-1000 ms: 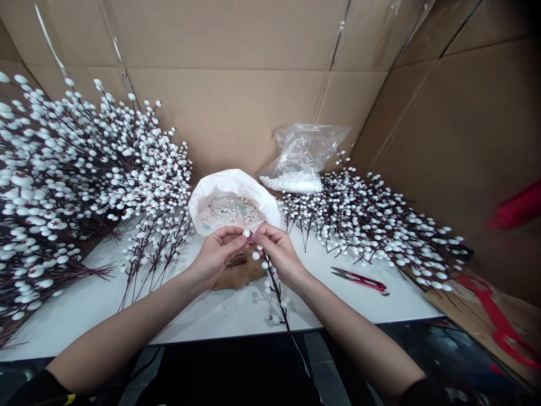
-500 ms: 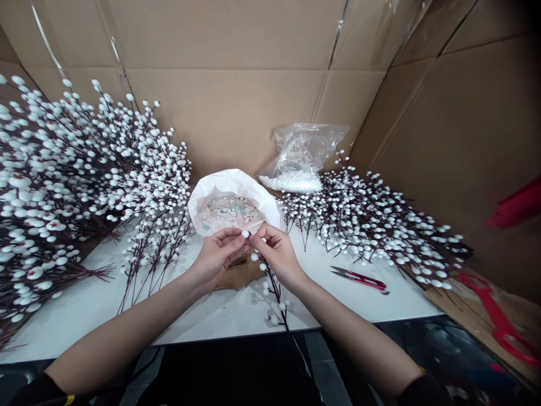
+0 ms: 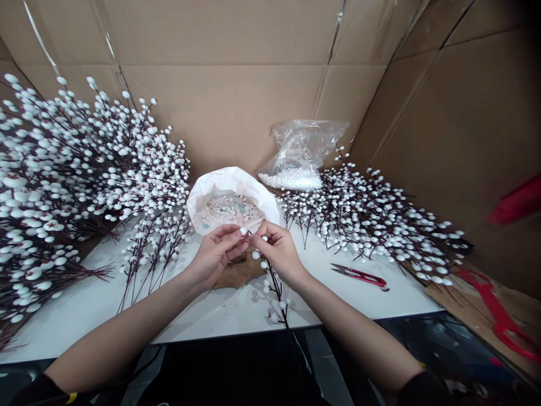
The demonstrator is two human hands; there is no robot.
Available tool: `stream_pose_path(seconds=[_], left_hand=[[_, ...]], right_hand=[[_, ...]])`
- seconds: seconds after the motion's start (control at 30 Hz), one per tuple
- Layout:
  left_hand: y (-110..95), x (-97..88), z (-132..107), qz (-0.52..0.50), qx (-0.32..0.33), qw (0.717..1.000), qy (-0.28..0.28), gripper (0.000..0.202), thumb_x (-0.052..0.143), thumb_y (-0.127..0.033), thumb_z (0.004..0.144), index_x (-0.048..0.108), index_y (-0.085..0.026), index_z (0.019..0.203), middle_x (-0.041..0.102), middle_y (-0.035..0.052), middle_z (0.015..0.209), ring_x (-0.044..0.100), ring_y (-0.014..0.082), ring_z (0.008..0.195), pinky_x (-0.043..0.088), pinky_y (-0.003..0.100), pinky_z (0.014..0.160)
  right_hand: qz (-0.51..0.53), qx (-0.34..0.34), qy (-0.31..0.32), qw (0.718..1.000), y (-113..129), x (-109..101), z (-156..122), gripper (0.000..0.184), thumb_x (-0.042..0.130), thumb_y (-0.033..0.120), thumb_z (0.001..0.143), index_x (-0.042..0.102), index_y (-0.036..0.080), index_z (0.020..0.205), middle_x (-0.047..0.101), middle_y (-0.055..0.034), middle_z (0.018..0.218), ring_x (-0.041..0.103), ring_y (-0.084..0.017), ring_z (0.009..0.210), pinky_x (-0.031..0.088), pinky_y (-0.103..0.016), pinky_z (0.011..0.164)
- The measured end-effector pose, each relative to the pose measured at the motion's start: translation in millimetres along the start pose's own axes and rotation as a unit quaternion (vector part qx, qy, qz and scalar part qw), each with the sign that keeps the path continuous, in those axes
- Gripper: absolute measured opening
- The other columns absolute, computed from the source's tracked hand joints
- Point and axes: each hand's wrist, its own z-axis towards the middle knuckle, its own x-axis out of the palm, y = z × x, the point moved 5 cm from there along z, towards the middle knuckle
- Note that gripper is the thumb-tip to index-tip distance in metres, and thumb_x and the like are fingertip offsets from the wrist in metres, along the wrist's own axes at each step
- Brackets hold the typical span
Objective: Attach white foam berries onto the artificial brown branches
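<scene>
Head cam: right hand pinches the branch, kinda hiding its top; long axis runs bodyward; left hand pinches a berry.

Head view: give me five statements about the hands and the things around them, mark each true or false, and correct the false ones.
1. The left hand pinches a white berry. True.
2. The right hand holds the red-handled snips. False: the right hand holds a dark branch with white berries, and the red-handled snips lie on the white tabletop.
3. The clear plastic bag holds white beads. True.
4. The white bag is tied shut. False: the white bag is open, with small pale pieces visible inside.
5. The red-handled snips lie to the right of the white bag. True.
</scene>
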Motion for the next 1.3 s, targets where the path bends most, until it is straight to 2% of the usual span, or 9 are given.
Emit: stream_pose_path(seconds=[0.1, 0.33, 0.57, 0.73, 0.9, 1.3], left_hand=[[-1.4, 0.8, -0.9, 0.006, 0.001, 1.0, 0.007, 0.023, 0.077, -0.02, 0.067, 0.064, -0.014, 0.085, 0.072, 0.0037, 0.083, 0.069, 0.0123, 0.08, 0.057, 0.02, 0.076], [-6.3, 0.2, -0.5, 0.07, 0.031, 0.997, 0.028, 0.022, 0.075, -0.026, 0.069, 0.066, -0.017, 0.086, 0.07, 0.001, 0.078, 0.07, 0.0153, 0.078, 0.057, 0.026, 0.078], [-6.6, -0.8, 1.1, 0.113, 0.031, 0.993, 0.034, 0.022, 0.075, -0.03, 0.067, 0.068, -0.016, 0.082, 0.071, 0.003, 0.073, 0.07, 0.0167, 0.071, 0.057, 0.029, 0.073], [-6.7, -3.3, 3.1, 0.148, 0.033, 0.988, 0.034, 0.02, 0.076, -0.031, 0.065, 0.069, -0.015, 0.076, 0.069, 0.0016, 0.069, 0.067, 0.015, 0.066, 0.057, 0.027, 0.067], [-8.0, -3.2, 2.9, 0.174, 0.048, 0.983, 0.038, 0.018, 0.076, -0.03, 0.064, 0.07, -0.016, 0.073, 0.067, 0.0003, 0.07, 0.066, 0.0147, 0.064, 0.058, 0.028, 0.067], [-4.2, -4.2, 3.2, 0.142, 0.031, 0.989, 0.037, 0.02, 0.074, -0.03, 0.068, 0.067, -0.015, 0.078, 0.068, -0.0001, 0.072, 0.067, 0.0134, 0.067, 0.057, 0.026, 0.069]], right_hand=[[0.008, 0.007, 0.005, 1.0, 0.2, 0.2, 0.1, 0.024, 0.064, 0.029, 0.072, 0.048, 0.018, 0.058, 0.048, 0.0058, 0.048, 0.038, -0.007, 0.044, 0.027, -0.02, 0.043], [0.007, 0.014, 0.014, 1.0, -1.7, -0.8, 0.0, 0.02, 0.061, 0.027, 0.072, 0.051, 0.019, 0.058, 0.047, 0.006, 0.048, 0.04, -0.008, 0.041, 0.028, -0.02, 0.041], [-0.011, 0.006, 0.041, 0.999, -2.3, -1.0, 1.6, 0.015, 0.059, 0.019, 0.069, 0.055, 0.018, 0.055, 0.051, 0.0044, 0.05, 0.043, -0.008, 0.047, 0.033, -0.021, 0.046], [-0.006, 0.045, 0.078, 0.996, -7.0, 0.8, 0.7, 0.013, 0.059, 0.019, 0.069, 0.055, 0.018, 0.056, 0.05, 0.005, 0.047, 0.042, -0.008, 0.043, 0.031, -0.02, 0.043], [-0.003, 0.064, 0.088, 0.994, -8.3, 2.2, 0.0, 0.013, 0.059, 0.019, 0.068, 0.055, 0.018, 0.055, 0.051, 0.005, 0.045, 0.043, -0.008, 0.041, 0.03, -0.019, 0.041], [-0.013, 0.067, 0.082, 0.994, -6.4, 0.4, 1.2, 0.015, 0.058, 0.019, 0.068, 0.052, 0.017, 0.055, 0.05, 0.0057, 0.044, 0.043, -0.007, 0.04, 0.03, -0.018, 0.04]])
